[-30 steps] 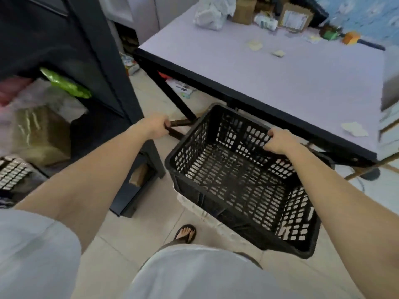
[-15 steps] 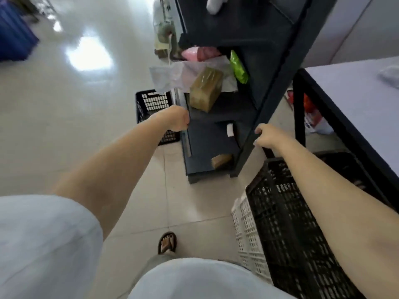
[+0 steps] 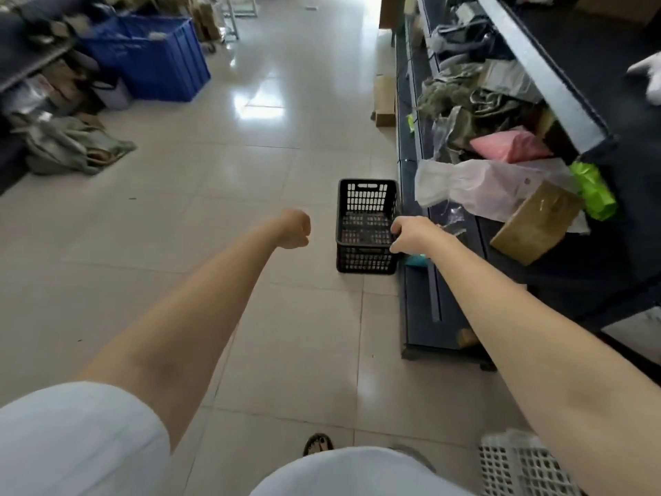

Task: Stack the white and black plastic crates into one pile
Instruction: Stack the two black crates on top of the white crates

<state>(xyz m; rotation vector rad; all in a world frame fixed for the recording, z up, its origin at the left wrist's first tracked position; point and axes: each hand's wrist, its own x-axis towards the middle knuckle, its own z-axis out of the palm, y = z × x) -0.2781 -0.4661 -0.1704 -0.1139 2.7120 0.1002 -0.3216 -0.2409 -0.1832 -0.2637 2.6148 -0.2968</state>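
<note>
An empty black plastic crate (image 3: 365, 223) stands on the tiled floor ahead, against the foot of a dark shelf unit. A corner of a white crate (image 3: 515, 467) shows at the bottom right, beside my leg. Both my arms reach forward in the air. My left hand (image 3: 295, 229) is a closed fist holding nothing, left of the black crate. My right hand (image 3: 411, 235) hangs loosely curled, thumb apart from the fingers, overlapping the crate's right edge in view; I cannot tell if it touches it.
The dark shelf unit (image 3: 429, 309) runs along the right, loaded with bags, a pink packet (image 3: 508, 146) and a brown box (image 3: 536, 223). Blue bins (image 3: 157, 62) and a heap of cloth (image 3: 75, 145) lie at the far left. Tiled floor (image 3: 214, 209) stretches ahead.
Both hands let go of the black crate sitting on the white one. My view swung left to the aisle, and another black crate came into view ahead.
</note>
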